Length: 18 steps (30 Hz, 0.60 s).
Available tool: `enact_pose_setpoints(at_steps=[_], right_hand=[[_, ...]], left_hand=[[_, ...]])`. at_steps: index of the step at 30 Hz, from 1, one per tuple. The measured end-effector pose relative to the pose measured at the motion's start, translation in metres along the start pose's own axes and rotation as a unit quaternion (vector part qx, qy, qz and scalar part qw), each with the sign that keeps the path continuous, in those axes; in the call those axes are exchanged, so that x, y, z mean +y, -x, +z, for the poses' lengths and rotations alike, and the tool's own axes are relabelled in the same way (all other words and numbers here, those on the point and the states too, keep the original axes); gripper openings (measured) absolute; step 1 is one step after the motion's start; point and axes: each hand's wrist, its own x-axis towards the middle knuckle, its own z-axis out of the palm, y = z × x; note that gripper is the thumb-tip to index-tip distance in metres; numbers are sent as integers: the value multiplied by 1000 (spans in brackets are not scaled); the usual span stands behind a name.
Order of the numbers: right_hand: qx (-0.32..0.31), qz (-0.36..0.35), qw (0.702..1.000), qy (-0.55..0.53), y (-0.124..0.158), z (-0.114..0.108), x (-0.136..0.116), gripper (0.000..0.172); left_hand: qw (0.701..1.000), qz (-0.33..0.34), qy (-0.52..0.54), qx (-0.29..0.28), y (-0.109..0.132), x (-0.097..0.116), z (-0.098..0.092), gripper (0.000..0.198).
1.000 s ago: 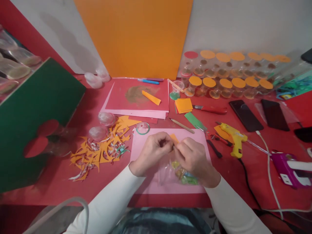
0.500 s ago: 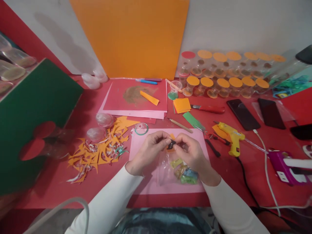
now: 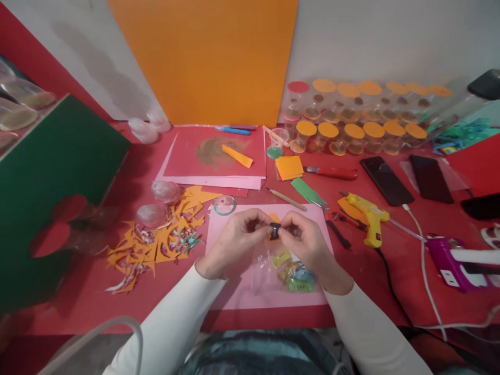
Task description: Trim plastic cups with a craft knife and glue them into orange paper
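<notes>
A small, shiny black piece (image 3: 275, 230) is pinched between both hands above the pink sheet (image 3: 230, 291); its exact kind is not clear. My left hand (image 3: 238, 238) grips its left edge with thumb and forefinger. On the other edge, my right hand (image 3: 307, 242) has a like pinch. Under the hands lies a clear plastic bag (image 3: 260, 273) with several small shiny coloured packets (image 3: 299, 273), yellow, gold, blue and green, partly covered by my right hand. A bit of orange paper (image 3: 274, 216) shows just behind the black piece.
Orange paper scraps (image 3: 160, 247) heap on the left beside clear plastic domes (image 3: 152, 214). To the right lie a yellow glue gun (image 3: 369, 216) with its cord, a red-handled cutter (image 3: 332, 173) and a phone (image 3: 386, 179). Orange-topped hourglass shapes (image 3: 354, 131) line the back wall.
The black piece has turned and now shows a flatter, wider face between my fingertips. Both hands stay in almost the same place, and the view has shifted slightly.
</notes>
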Motion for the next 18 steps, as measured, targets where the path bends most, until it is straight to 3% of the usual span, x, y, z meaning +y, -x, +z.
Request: enact_pose_setpoints(at_steps=[8,14,18], right_hand=[[-9,2,1000,-18,-1,1,-2,7],[55,-54,995,70,0,1,4,14],[74,-109,985,114,1,3,7,14]], left_hand=[[999,29,-27,2,-1,-7,1,10],[983,94,-120,102,1,-9,7,6],[968,125,-192,102,1,-11,6,5]])
